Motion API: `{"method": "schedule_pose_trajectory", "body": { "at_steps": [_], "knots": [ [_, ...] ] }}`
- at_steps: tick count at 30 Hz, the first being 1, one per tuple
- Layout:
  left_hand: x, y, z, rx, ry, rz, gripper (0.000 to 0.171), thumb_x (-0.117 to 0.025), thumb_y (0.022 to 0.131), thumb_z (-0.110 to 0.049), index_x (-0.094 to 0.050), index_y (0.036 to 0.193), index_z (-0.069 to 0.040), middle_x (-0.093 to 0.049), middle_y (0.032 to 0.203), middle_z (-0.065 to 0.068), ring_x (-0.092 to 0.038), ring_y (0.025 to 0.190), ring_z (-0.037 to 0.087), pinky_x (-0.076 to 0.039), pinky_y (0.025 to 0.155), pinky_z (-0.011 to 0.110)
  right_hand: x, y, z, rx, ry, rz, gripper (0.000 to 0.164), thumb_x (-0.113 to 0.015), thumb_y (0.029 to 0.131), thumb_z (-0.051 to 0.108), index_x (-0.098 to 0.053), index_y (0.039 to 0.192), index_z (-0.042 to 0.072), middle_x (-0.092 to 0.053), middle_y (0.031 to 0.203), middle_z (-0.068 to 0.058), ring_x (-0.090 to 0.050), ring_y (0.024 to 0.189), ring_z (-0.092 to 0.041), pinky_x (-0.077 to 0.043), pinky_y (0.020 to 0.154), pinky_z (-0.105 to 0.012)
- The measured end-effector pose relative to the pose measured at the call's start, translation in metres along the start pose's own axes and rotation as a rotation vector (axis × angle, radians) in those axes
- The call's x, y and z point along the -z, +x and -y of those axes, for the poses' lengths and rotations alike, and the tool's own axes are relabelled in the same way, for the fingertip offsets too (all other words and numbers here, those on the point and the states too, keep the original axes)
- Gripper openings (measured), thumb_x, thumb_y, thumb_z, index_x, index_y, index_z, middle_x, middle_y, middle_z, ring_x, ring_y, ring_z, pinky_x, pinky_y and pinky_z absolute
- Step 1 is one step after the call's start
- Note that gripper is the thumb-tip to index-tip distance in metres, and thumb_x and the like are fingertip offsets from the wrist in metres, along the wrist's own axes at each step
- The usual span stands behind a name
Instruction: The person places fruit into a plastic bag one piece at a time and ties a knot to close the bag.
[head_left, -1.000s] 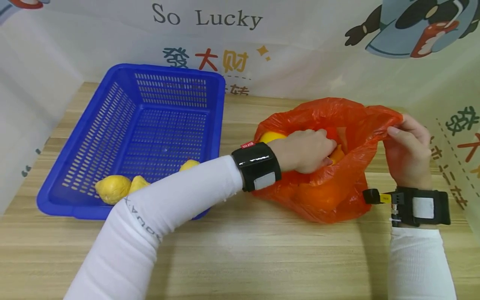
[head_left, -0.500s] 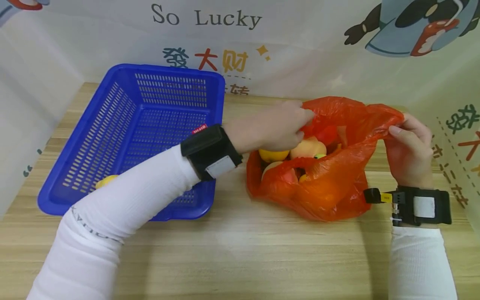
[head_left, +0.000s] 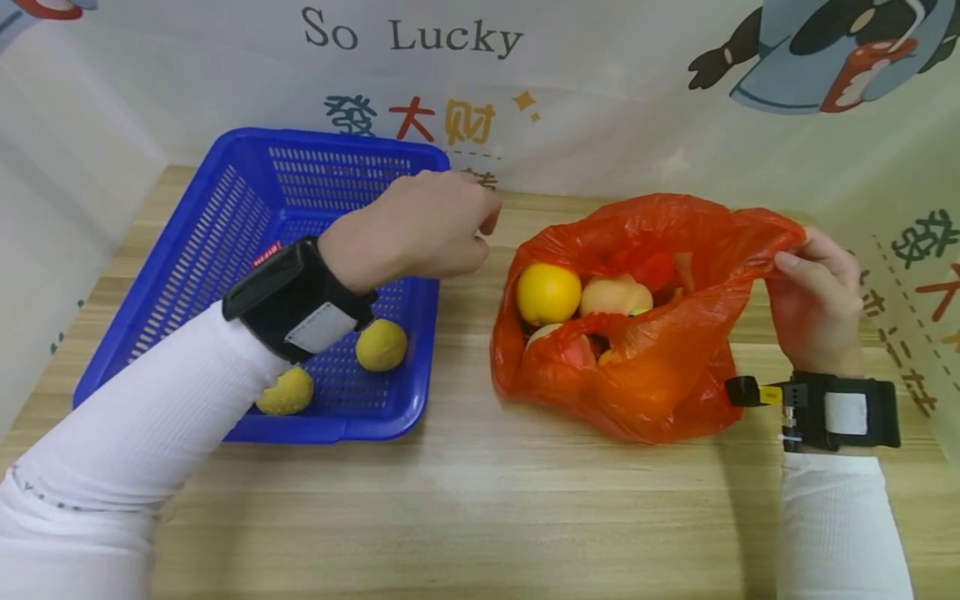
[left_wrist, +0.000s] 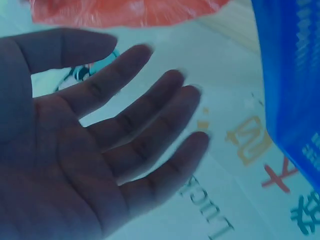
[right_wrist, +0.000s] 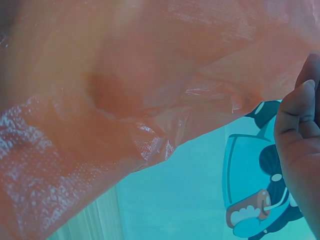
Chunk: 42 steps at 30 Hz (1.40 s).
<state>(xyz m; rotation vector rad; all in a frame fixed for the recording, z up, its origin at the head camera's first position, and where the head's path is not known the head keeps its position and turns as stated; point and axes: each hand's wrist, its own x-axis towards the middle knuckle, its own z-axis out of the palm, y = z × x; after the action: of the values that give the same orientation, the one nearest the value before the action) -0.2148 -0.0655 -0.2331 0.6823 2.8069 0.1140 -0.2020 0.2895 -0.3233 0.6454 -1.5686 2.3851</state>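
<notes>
My left hand (head_left: 420, 225) hovers over the right rim of the blue basket (head_left: 217, 225). In the left wrist view its palm faces the camera, bare, with the fingers loosely extended. My right hand (head_left: 821, 300) pinches the right edge of the red plastic bag (head_left: 645, 392), holding its mouth apart. Inside the bag sit a round yellow fruit (head_left: 549, 293), a peach-coloured fruit (head_left: 615, 296) and other fruit partly covered by plastic. Two yellow lemons (head_left: 381, 345) show in the basket's near part. My left forearm hides some of the basket.
The basket and the bag stand side by side on a wooden table (head_left: 480, 508), with a strip of tabletop between them. A printed white cloth (head_left: 600, 150) hangs behind and along the sides.
My left hand has come out of the bag and travelled left to the basket, uncovering the fruit at the bag's mouth. The right hand keeps its hold on the bag's edge.
</notes>
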Motion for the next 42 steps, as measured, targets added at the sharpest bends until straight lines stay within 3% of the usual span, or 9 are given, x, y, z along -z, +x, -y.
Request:
{"method": "schedule_pose_trajectory", "body": {
  "at_steps": [4, 7, 13, 16, 20, 25, 29, 37, 42],
  "knots": [
    [0.001, -0.007, 0.015, 0.064, 0.017, 0.081, 0.022, -0.050, 0.090, -0.017, -0.061, 0.107, -0.011, -0.064, 0.103, 0.008, -0.059, 0.088, 0.027, -0.049, 0.071, 0.040, 0.000, 0.001, 0.000, -0.001, 0.004, -0.008, 0.029, -0.041, 0.088, -0.004, -0.065, 0.099, -0.017, -0.069, 0.091, -0.016, -0.059, 0.082, -0.026, -0.053, 0.082, -0.031],
    [-0.005, -0.008, 0.025, 0.100, 0.068, 0.190, 0.021, -0.054, 0.089, -0.022, -0.059, 0.105, -0.010, -0.061, 0.101, 0.008, -0.056, 0.087, 0.026, -0.049, 0.072, 0.040, -0.001, 0.001, 0.000, -0.003, 0.004, -0.007, 0.029, -0.041, 0.088, -0.004, -0.065, 0.099, -0.016, -0.069, 0.091, -0.016, -0.059, 0.082, -0.026, -0.053, 0.082, -0.031],
    [-0.018, -0.008, 0.045, 0.061, 0.089, 0.342, 0.019, -0.058, 0.086, -0.026, -0.060, 0.090, -0.008, -0.054, 0.083, 0.003, -0.050, 0.077, 0.020, -0.041, 0.066, 0.033, 0.000, 0.002, -0.001, 0.001, 0.027, 0.012, 0.028, -0.040, 0.089, -0.006, -0.064, 0.097, -0.016, -0.069, 0.091, -0.017, -0.058, 0.083, -0.026, -0.052, 0.083, -0.032],
    [-0.027, -0.010, 0.052, 0.041, 0.059, 0.409, 0.026, -0.064, 0.084, -0.025, -0.063, 0.099, -0.004, -0.062, 0.090, 0.005, -0.056, 0.084, 0.021, -0.048, 0.074, 0.035, 0.000, 0.001, -0.002, -0.002, 0.018, 0.010, 0.028, -0.041, 0.088, -0.004, -0.065, 0.098, -0.016, -0.070, 0.091, -0.016, -0.059, 0.083, -0.026, -0.052, 0.082, -0.031],
    [-0.044, -0.012, 0.057, 0.065, 0.024, 0.506, 0.048, -0.077, 0.078, -0.033, -0.062, 0.112, -0.004, -0.066, 0.110, 0.009, -0.060, 0.103, 0.025, -0.050, 0.091, 0.043, 0.000, 0.000, -0.002, -0.008, 0.006, 0.005, 0.029, -0.042, 0.088, -0.003, -0.065, 0.099, -0.016, -0.070, 0.091, -0.016, -0.060, 0.083, -0.026, -0.053, 0.082, -0.031],
    [-0.062, -0.010, 0.055, 0.104, 0.060, 0.541, 0.051, -0.082, 0.071, -0.044, -0.067, 0.103, -0.008, -0.067, 0.105, 0.007, -0.062, 0.103, 0.025, -0.051, 0.092, 0.045, 0.001, -0.002, 0.001, -0.003, 0.016, -0.002, 0.029, -0.039, 0.089, -0.006, -0.065, 0.098, -0.016, -0.070, 0.091, -0.016, -0.059, 0.082, -0.025, -0.052, 0.081, -0.031],
    [-0.073, -0.009, 0.054, 0.128, 0.060, 0.571, 0.055, -0.084, 0.070, -0.045, -0.066, 0.105, -0.007, -0.066, 0.105, 0.007, -0.063, 0.103, 0.026, -0.052, 0.091, 0.045, 0.002, -0.003, 0.003, -0.007, 0.028, 0.006, 0.030, -0.038, 0.089, -0.007, -0.064, 0.099, -0.017, -0.070, 0.092, -0.017, -0.059, 0.083, -0.026, -0.053, 0.081, -0.031],
    [-0.086, -0.009, 0.052, 0.208, -0.029, 0.607, 0.047, -0.086, 0.071, -0.025, -0.060, 0.106, -0.006, -0.064, 0.108, 0.014, -0.070, 0.079, 0.027, -0.057, 0.067, 0.032, 0.002, -0.003, 0.000, -0.007, -0.001, 0.000, 0.031, -0.041, 0.088, -0.004, -0.065, 0.102, -0.017, -0.070, 0.094, -0.017, -0.059, 0.085, -0.027, -0.053, 0.083, -0.031],
    [-0.087, -0.010, 0.055, 0.243, -0.088, 0.606, 0.045, -0.086, 0.071, -0.020, -0.060, 0.104, -0.006, -0.062, 0.111, 0.015, -0.068, 0.074, 0.027, -0.056, 0.060, 0.029, 0.001, -0.002, 0.000, -0.011, 0.012, 0.000, 0.031, -0.039, 0.089, -0.006, -0.064, 0.102, -0.017, -0.070, 0.094, -0.017, -0.059, 0.084, -0.026, -0.053, 0.083, -0.031]
  ]
}}
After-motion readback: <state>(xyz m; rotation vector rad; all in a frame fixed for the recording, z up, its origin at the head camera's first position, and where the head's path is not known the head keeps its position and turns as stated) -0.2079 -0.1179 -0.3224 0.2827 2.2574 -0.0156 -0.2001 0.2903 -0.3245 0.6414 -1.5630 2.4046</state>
